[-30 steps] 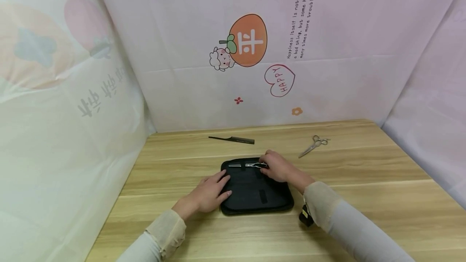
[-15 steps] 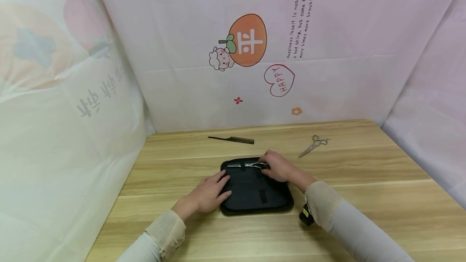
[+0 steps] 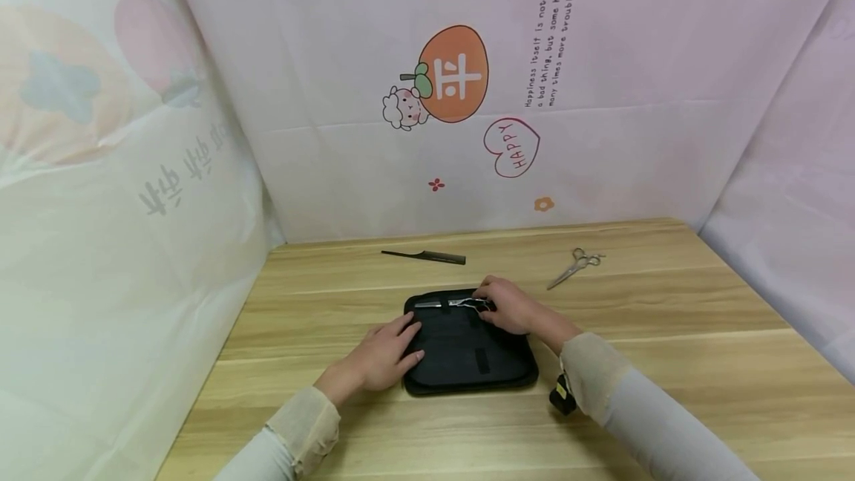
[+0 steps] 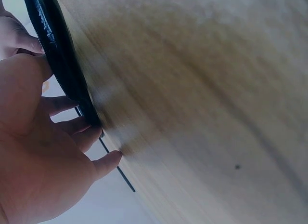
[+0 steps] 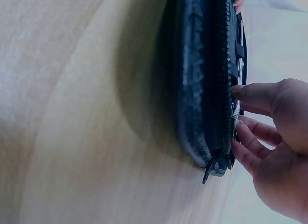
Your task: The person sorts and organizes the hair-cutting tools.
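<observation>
A black zip case (image 3: 447, 351) lies flat on the table in the head view. Along its far side a pair of silver hairdressing scissors (image 3: 456, 303) runs under a small black loop, blades pointing left. My right hand (image 3: 510, 306) pinches their handles with thumb and fingers, which hide part of the rings. The right wrist view shows these fingertips close over the case's zipped edge (image 5: 192, 89). My left hand (image 3: 384, 355) rests on the left border of the case, fingers spread. In the left wrist view, that hand's fingers (image 4: 86, 137) lie along the case's edge.
A black tail comb (image 3: 444, 257) lies behind the case. Another pair of scissors (image 3: 576, 268) lies at the back right, tips toward the front left. Beside the right cuff is a small black block (image 3: 562, 396) with a yellow mark. Printed cloth hangs around the table (image 3: 668, 303).
The scissors have slid slightly left through the loop, along with the right fingers. The left hand and the case stay in place.
</observation>
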`<state>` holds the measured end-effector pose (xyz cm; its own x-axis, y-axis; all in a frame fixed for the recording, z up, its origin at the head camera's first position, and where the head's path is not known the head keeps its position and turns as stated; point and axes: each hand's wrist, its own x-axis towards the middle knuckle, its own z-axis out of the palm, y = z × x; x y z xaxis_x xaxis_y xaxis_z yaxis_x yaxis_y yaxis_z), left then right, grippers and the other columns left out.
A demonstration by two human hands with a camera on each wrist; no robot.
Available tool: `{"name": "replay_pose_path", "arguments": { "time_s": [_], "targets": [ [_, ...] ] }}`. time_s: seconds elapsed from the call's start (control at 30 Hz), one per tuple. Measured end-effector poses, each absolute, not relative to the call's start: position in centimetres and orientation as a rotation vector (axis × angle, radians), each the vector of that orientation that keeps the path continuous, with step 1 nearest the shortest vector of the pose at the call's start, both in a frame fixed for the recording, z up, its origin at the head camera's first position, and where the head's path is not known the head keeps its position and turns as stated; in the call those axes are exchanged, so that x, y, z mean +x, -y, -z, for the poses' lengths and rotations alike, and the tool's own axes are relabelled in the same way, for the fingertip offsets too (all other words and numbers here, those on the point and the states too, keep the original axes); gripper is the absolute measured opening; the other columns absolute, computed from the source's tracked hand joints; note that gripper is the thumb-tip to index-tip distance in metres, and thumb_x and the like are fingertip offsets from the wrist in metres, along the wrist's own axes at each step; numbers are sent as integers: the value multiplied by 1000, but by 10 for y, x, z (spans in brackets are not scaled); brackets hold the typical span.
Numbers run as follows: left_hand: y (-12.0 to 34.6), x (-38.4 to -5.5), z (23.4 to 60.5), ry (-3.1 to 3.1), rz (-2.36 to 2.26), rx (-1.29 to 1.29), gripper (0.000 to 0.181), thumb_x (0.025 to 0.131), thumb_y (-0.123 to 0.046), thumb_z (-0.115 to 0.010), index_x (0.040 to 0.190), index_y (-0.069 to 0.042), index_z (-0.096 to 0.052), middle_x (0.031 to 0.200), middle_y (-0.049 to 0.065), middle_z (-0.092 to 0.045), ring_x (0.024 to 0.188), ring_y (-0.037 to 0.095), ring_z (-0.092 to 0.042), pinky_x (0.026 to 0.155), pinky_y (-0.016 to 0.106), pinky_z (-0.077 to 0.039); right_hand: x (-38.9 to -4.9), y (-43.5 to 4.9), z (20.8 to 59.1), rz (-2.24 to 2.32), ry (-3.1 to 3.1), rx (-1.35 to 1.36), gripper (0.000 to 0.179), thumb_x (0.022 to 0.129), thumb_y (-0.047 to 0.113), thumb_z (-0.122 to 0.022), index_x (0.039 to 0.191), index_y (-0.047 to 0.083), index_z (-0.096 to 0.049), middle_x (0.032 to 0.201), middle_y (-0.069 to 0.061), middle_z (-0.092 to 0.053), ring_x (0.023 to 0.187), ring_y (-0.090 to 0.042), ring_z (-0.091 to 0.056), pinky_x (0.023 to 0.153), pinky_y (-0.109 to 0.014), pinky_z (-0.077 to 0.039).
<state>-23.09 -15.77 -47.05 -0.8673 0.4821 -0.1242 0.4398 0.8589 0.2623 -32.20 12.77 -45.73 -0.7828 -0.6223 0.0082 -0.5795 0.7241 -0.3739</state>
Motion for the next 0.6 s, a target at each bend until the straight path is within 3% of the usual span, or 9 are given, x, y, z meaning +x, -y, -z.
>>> {"name": "replay_pose_path", "arguments": {
  "time_s": [0.6],
  "targets": [
    [156,-228,466,-2845,-356,715,60,109,-42,-47,157,-7,-40,165,18,-29,150,33,-33,116,59,-31,-319,-126,461,570,-2831,-1037,36,97,10,-70,131,-3,-65,126,-18,-59,116,-33,-59,98,-50,-49]
  ]
}}
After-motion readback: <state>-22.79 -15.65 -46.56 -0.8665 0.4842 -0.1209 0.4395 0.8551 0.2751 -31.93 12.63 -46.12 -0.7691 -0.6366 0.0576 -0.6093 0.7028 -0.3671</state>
